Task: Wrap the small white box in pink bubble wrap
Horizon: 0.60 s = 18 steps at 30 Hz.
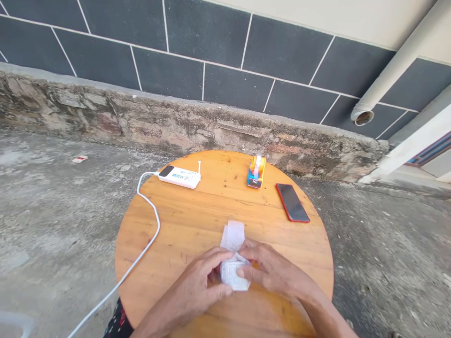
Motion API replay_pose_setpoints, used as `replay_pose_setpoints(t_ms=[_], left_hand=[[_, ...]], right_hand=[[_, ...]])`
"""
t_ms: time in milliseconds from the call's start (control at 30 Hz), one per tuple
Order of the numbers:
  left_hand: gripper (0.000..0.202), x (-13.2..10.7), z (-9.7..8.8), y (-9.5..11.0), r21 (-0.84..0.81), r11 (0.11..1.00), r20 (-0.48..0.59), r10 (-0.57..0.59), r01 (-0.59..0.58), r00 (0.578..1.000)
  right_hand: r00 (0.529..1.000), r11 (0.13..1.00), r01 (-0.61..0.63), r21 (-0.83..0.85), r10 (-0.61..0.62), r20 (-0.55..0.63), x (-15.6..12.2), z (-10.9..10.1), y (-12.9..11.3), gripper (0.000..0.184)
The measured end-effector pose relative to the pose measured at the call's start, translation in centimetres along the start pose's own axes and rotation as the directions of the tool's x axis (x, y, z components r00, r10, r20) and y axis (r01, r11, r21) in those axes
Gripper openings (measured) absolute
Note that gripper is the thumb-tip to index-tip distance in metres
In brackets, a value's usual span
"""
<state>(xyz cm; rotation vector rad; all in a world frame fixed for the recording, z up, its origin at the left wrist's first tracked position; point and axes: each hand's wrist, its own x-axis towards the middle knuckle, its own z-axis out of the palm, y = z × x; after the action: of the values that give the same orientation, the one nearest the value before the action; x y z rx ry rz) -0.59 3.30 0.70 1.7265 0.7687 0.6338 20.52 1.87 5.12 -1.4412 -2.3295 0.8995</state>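
Note:
A small whitish packet [235, 276], wrapped in thin translucent material, is between my two hands near the front of the round table. A loose flap [233, 234] of the same pale material stretches away from it over the wood. My left hand [207, 277] grips the packet's left side, thumb low and fingers curled along the upper edge. On the other side, my right hand [264, 267] pinches the wrapping at the top, its thumb lying on the packet's face. What is inside the wrapping cannot be made out.
On the round wooden table [190, 216] stand a yellow and blue tape dispenser [256, 172], a red-edged phone [292, 203] and a white power bank [179, 176]. A white cable [155, 225] runs from it off the table's left side. Behind is a stone-based wall [169, 124].

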Motion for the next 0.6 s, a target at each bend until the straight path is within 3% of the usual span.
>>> replay_pose_setpoints(t_ms=[133, 267, 433, 533, 600], left_hand=[[0.040, 0.2, -0.4, 1.0, 0.014, 1.000, 0.027, -0.011, 0.011, 1.000], [0.032, 0.5, -0.6, 1.7, 0.054, 0.998, 0.043, -0.017, 0.015, 0.999], [0.035, 0.4, -0.4, 1.0, 0.080, 0.996, 0.015, -0.043, 0.042, 0.999], [0.052, 0.1, -0.4, 0.0, 0.065, 0.996, -0.034, -0.066, 0.068, 0.997], [0.051, 0.0, -0.7, -0.5, 0.050, 0.997, -0.072, -0.059, 0.062, 0.996]], right_hand=[[0.993, 0.984, -0.069, -0.164, 0.052, -0.103, -1.7, 0.8, -1.3, 0.033], [0.993, 0.958, -0.062, -0.281, 0.032, -0.111, -2.5, 2.5, -2.2, 0.054], [0.983, 0.918, -0.084, -0.387, 0.012, -0.186, -1.8, 4.4, -1.7, 0.042], [0.986, 0.922, -0.068, -0.381, 0.003, -0.168, -1.6, 4.4, -1.6, 0.040], [0.986, 0.925, -0.074, -0.373, 0.013, -0.165, -1.5, 4.0, -1.7, 0.036]])
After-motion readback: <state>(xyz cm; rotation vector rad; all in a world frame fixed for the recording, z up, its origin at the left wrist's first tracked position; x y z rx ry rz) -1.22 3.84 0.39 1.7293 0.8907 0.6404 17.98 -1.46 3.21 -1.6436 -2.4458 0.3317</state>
